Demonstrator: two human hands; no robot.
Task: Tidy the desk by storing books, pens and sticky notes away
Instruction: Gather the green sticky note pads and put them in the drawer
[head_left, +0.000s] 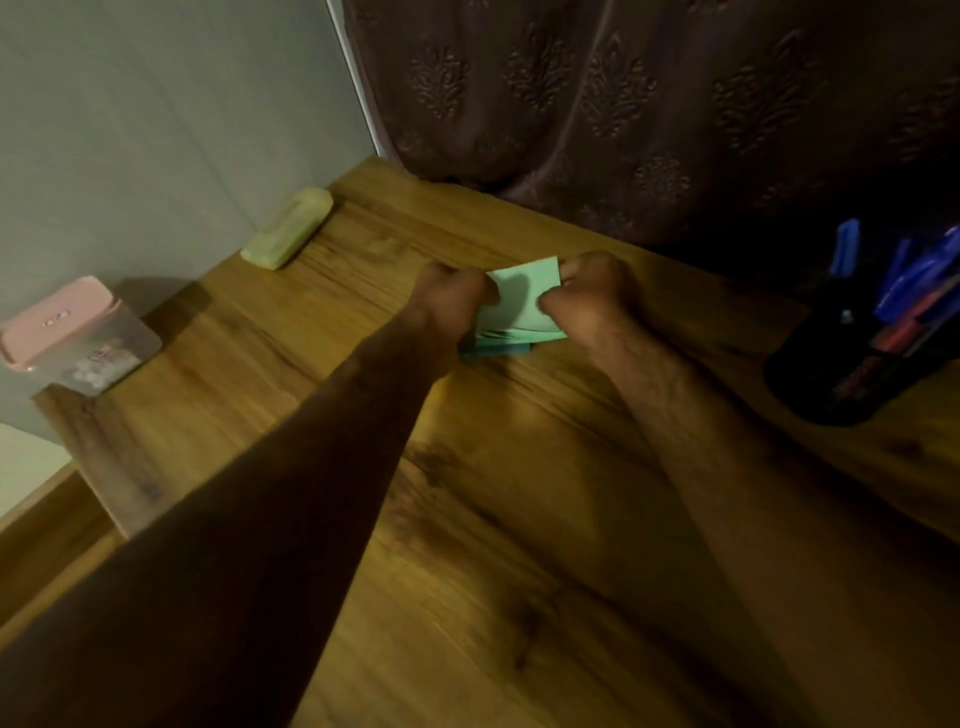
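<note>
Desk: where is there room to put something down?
Bare wood: the near desk between the forearms, and the patch between pink-lidded box, yellow case and left hand. Crowded: mid-desk, where that hand and the right hand pinch the sticky notes, and beside the pen holder.

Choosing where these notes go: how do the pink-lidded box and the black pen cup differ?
The box has clear walls and a pink lid closed on top; the pen cup is black and open-topped. The box stands at the left edge of the desk; the cup stands at the right, holding pens. Both stand clear of the sticky notes.
</note>
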